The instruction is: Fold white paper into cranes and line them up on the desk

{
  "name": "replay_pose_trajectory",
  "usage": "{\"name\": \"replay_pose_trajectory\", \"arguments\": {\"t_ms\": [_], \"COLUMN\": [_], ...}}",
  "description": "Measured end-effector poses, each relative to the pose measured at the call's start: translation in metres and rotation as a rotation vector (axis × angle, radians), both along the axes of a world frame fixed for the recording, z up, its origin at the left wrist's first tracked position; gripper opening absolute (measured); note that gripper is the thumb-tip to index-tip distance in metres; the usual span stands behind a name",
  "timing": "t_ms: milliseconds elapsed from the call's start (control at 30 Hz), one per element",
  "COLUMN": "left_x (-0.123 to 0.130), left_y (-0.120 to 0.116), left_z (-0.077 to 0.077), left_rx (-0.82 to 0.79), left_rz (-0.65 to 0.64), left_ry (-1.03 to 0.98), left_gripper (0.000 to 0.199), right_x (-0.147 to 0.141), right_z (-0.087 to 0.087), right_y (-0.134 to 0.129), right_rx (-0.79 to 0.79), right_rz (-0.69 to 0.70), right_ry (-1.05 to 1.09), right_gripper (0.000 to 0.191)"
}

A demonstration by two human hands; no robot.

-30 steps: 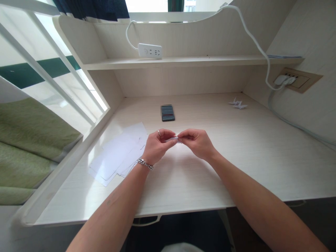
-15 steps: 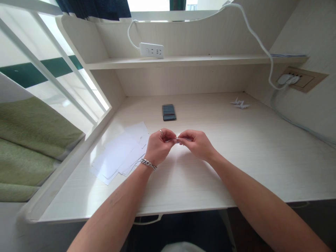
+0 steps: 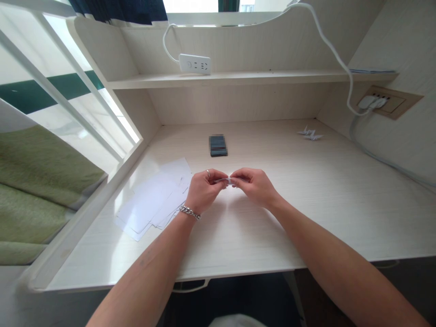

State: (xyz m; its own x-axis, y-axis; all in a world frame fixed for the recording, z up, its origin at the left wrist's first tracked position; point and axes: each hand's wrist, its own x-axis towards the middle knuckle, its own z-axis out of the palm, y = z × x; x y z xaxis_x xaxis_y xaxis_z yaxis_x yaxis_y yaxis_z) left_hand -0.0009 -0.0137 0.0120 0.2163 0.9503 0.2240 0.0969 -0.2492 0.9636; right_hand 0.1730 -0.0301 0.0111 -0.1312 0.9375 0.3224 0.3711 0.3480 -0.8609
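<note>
A small folded piece of white paper [image 3: 229,180] is pinched between my two hands over the middle of the desk. My left hand [image 3: 206,188], with a ring and a chain bracelet, closes its thumb and fingers on the paper's left end. From the other side my right hand [image 3: 255,185] grips the right end in the same way. Most of the paper is hidden by the fingers, so its folded shape cannot be made out. Loose white paper sheets [image 3: 153,195] lie overlapping to the left of my left hand.
Beyond my hands lies a dark, pixelated box-like object [image 3: 218,145]. Folded paper cranes [image 3: 310,133] sit at the back right. A white power strip [image 3: 195,64] rests on the shelf [image 3: 245,79]. Its cable [image 3: 327,41] runs to the wall socket [image 3: 391,102] on the right.
The fingertips have parted slightly, and more of the white paper shows between them. Both hands stay in nearly the same place, while the whole view has shifted a little.
</note>
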Motion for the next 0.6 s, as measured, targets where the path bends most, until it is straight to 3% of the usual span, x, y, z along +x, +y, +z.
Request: {"name": "replay_pose_trajectory", "arguments": {"t_ms": [267, 600], "left_x": [0.0021, 0.0039], "left_y": [-0.0022, -0.0015], "left_z": [-0.0011, -0.0035], "left_rx": [0.069, 0.055], "left_rz": [0.021, 0.017], "left_ry": [0.051, -0.05], "left_gripper": [0.012, 0.025], "right_x": [-0.0008, 0.0002], "right_z": [-0.0067, -0.0054], "right_y": [0.0029, 0.002], "right_rx": [-0.036, -0.011], "right_rz": [0.033, 0.049], "right_ry": [0.076, 0.079], "right_gripper": [0.01, 0.012]}}
